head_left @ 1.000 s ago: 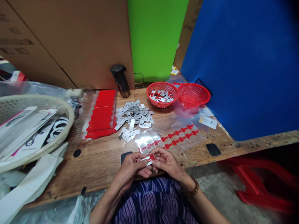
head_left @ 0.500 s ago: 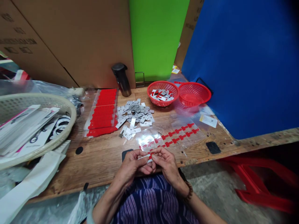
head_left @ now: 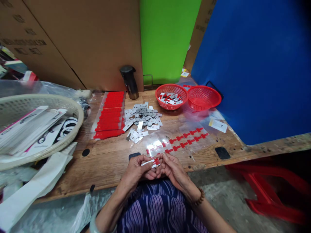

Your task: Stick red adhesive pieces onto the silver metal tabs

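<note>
A small flat metal plate (head_left: pixel 148 163) with a red sticker (head_left: pixel 156 161) on its right end lies in my left hand (head_left: pixel 138 168), thumb across its top. My right hand (head_left: pixel 175 170) is close against the plate's right end, fingers curled and thumb near the index finger; whether something is between them is hidden. Just beyond my hands lies a clear sheet with two rows of red T-shaped stickers (head_left: pixel 189 141). Further off is a pile of bare metal plates (head_left: pixel 142 116). Left of it are stacked sheets of red stickers (head_left: pixel 110 113).
A red basket (head_left: pixel 171 106) holds plates with red stickers; another red basket (head_left: pixel 205 97) stands beside it. A black tumbler (head_left: pixel 130 82) is at the back. To the left sits a large cream basket (head_left: pixel 79 119) of printed cards. A blue panel (head_left: pixel 255 64) borders the right.
My right thumb has come off the red sticker, which now shows flat on the plate. The plate stays in my left hand. The whole view has shifted slightly.
</note>
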`<state>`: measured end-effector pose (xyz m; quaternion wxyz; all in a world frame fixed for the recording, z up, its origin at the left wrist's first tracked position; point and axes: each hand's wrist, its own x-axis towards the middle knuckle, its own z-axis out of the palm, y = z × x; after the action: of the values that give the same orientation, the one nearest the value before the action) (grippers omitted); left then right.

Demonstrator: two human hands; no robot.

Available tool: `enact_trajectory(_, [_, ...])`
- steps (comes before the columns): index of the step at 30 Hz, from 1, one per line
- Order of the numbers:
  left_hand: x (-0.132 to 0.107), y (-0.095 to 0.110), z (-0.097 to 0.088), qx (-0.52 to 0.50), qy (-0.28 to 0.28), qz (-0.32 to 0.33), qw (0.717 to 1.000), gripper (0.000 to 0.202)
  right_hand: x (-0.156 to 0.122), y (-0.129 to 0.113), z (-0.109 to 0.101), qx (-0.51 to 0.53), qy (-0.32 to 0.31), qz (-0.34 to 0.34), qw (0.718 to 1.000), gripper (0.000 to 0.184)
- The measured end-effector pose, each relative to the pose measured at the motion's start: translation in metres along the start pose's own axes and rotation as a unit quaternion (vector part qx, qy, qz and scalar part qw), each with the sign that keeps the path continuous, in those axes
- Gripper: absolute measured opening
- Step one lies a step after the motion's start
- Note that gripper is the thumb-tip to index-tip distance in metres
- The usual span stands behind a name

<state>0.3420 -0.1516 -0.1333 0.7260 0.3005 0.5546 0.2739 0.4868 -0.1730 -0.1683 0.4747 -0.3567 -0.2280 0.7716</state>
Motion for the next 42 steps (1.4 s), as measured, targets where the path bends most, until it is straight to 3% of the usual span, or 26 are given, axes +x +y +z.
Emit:
enact_trajectory(9, [-0.007,-0.012,0.008,0.051,-0.008,0.062,0.997,0.028,-0.001,0.003,-0.005,-0.198,0.048,-0.046,0.978,0.029])
enact_trajectory(13, [-0.011,-0.013,0.012,0.068,-0.004,0.076,0.995,0.029,-0.003,0.005,-0.005,-0.124,0.049,-0.020,0.991,0.032])
enact_trajectory(19, [-0.015,-0.013,0.012,0.011,-0.012,0.041,0.999,0.028,-0.011,0.001,-0.005,-0.019,0.022,-0.001,1.000,0.037])
enact_trajectory(35, [-0.021,-0.026,0.016,-0.006,0.013,0.063,0.998,0.029,-0.024,0.003,-0.009,-0.151,0.015,-0.051,0.987,0.028])
enact_trajectory(42, [-0.021,-0.029,0.014,0.005,0.004,0.062,0.998,0.030,-0.028,0.012,-0.015,-0.114,0.006,-0.050,0.992,0.034])
